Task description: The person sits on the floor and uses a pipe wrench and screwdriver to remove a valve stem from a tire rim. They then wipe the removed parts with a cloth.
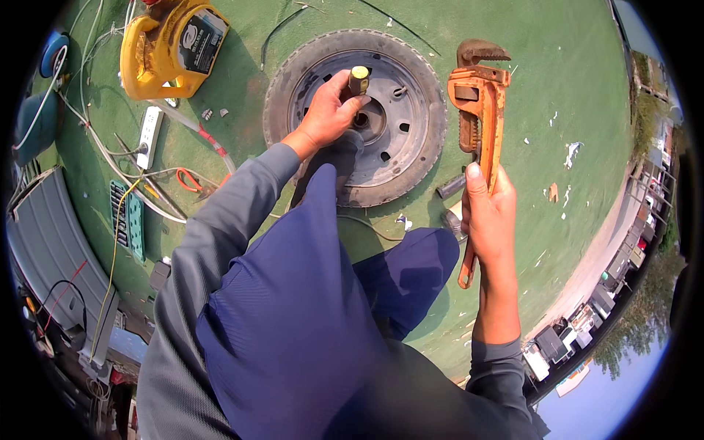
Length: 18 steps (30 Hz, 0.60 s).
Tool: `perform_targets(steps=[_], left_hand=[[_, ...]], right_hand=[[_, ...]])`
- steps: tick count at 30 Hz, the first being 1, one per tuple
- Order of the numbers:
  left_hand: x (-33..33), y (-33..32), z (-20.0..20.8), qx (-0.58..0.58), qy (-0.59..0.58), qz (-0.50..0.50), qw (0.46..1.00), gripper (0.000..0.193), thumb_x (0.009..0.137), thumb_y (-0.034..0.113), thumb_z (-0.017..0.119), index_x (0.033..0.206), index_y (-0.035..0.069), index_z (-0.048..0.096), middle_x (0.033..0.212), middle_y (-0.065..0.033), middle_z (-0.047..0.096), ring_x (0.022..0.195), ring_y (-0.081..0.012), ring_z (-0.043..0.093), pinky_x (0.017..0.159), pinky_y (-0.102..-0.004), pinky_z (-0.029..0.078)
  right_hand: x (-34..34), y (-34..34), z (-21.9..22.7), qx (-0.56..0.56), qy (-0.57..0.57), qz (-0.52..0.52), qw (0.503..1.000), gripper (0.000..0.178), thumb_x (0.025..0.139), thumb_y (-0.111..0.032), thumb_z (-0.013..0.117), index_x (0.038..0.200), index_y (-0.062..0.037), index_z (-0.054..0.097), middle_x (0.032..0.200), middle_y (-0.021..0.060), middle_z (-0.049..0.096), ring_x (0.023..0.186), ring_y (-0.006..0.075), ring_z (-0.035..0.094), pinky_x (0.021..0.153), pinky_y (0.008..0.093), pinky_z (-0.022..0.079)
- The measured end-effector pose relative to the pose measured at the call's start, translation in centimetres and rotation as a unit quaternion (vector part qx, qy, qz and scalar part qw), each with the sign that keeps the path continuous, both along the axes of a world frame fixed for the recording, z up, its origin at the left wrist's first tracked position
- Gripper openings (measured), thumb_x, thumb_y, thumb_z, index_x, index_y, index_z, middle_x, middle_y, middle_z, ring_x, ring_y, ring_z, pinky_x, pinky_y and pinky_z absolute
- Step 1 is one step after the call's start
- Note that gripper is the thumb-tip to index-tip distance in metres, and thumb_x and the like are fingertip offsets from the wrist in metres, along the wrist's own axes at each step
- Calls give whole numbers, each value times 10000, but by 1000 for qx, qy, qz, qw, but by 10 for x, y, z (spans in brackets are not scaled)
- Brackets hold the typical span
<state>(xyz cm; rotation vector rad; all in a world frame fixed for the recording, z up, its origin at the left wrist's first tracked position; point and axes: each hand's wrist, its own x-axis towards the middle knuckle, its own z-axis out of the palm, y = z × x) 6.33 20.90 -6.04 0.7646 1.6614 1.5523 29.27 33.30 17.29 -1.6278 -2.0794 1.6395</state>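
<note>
A wheel (pixel 407 158) with a worn tyre and a dusty grey rim lies flat on the green ground. Over its hub, my left hand (pixel 326 114) is closed around the black handle of an upright tool (pixel 358 81) with a yellow end, perhaps a screwdriver; the lower part is hard to see. To the right of the wheel, my right hand (pixel 493 216) grips an orange pipe wrench (pixel 484 103) by its handle, and its rusty jaws point up and away from me. My left foot rests against the near side of the rim.
At the far left stands a yellow machine (pixel 158 59) with hoses. A white power strip (pixel 149 138), orange-handled pliers (pixel 189 180) and a green socket tray (pixel 132 220) lie left of the wheel among loose cables. A short dark tube (pixel 451 185) lies near my right hand.
</note>
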Motion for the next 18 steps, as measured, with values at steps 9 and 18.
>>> perform_targets(steps=[9, 18], left_hand=[[-1, -50, 26, 34, 96, -66, 993, 272, 953, 18, 685, 1221, 45, 645, 1217, -77, 712, 1152, -195, 663, 1036, -350, 505], [-7, -34, 28, -20, 122, -178, 976, 321, 961, 19, 685, 1274, 56, 624, 1207, -101, 710, 1151, -250, 678, 1037, -377, 509]], right_hand=[[44, -34, 8, -115, -9, -139, 984, 380, 1089, -474, 604, 1018, -109, 530, 651, -79, 411, 485, 21, 364, 418, 215, 296], [69, -54, -2, -167, 13, -219, 961, 340, 1086, -436, 621, 1015, -119, 522, 664, -86, 412, 487, 4, 338, 407, 211, 258]])
